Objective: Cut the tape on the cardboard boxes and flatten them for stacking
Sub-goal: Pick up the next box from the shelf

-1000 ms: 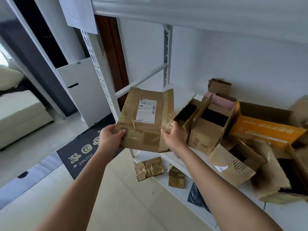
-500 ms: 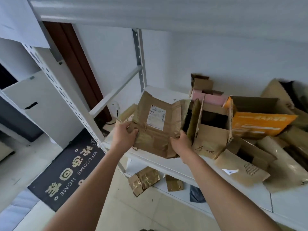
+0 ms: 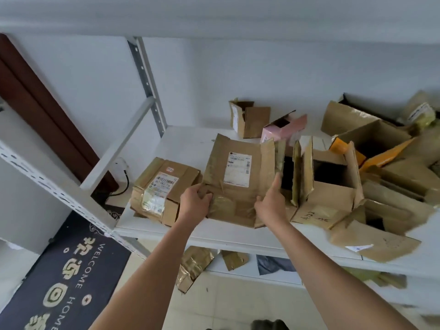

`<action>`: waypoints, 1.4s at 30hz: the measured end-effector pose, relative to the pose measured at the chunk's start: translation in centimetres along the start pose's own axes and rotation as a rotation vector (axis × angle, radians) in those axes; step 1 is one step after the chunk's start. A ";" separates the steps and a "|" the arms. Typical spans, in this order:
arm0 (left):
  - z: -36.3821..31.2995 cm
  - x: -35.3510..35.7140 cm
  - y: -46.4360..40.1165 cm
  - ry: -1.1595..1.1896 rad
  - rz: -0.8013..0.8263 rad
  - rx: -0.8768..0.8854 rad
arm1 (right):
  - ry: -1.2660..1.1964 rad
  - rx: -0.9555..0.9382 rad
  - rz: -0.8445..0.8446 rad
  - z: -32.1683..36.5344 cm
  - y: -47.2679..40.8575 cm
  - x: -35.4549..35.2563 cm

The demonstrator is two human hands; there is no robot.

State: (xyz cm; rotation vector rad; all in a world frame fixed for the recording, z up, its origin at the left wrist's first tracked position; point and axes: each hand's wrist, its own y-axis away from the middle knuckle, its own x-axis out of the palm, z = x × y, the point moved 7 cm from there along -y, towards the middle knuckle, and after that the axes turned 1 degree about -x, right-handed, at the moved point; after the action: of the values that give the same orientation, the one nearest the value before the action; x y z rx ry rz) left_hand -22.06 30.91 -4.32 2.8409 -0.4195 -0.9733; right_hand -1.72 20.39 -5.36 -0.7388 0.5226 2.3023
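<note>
The person holds a flattened cardboard box [image 3: 234,179] just above the white shelf [image 3: 190,144], its shipping label [image 3: 238,169] facing up. The left hand [image 3: 195,202] grips the near left corner, fingers curled over the edge. The right hand [image 3: 270,203] holds the near right side, the thumb up along the folded flap; its fingers are hidden under the cardboard, so how firmly they close cannot be told.

This box looks finished, and the step in hand seems to be stacking it. Just to its left, a stack of flattened boxes [image 3: 162,189] lies at the shelf's front corner, which is probably where it goes. The next move calls for shifting the box left, squaring it over the stack and letting go with both hands.

To the right, an open brown box [image 3: 326,186] stands touching the held one, with an orange box [image 3: 371,148] and a pink box [image 3: 285,127] behind it, all not yet flattened. No cutting tool is in view.
</note>
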 end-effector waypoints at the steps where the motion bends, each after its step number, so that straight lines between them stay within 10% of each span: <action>1: 0.3 0.1 -0.1 -0.036 0.001 -0.004 | 0.044 -0.041 -0.003 0.4 0.3 0.2; 10: 3.6 -2.3 -0.5 -0.639 -0.182 0.180 | 0.578 -0.180 0.080 1.9 0.9 5.0; 18: 11.4 -1.5 -5.5 -0.832 0.209 -0.069 | 1.419 -0.262 0.288 2.1 -0.4 8.9; 25: 12.8 -1.1 -7.1 -0.798 0.209 -0.039 | 0.725 -0.364 0.391 1.8 -1.9 13.4; 42: 15.5 -5.7 -9.8 -0.660 -0.043 -0.253 | 0.773 -0.340 0.522 -2.3 -5.5 16.0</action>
State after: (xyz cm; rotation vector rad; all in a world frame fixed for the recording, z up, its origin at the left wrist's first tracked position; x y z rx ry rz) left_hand -33.71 41.70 -15.14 2.2557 -0.2575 -1.8199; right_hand -7.12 30.45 -18.08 -1.8775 0.7293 2.5450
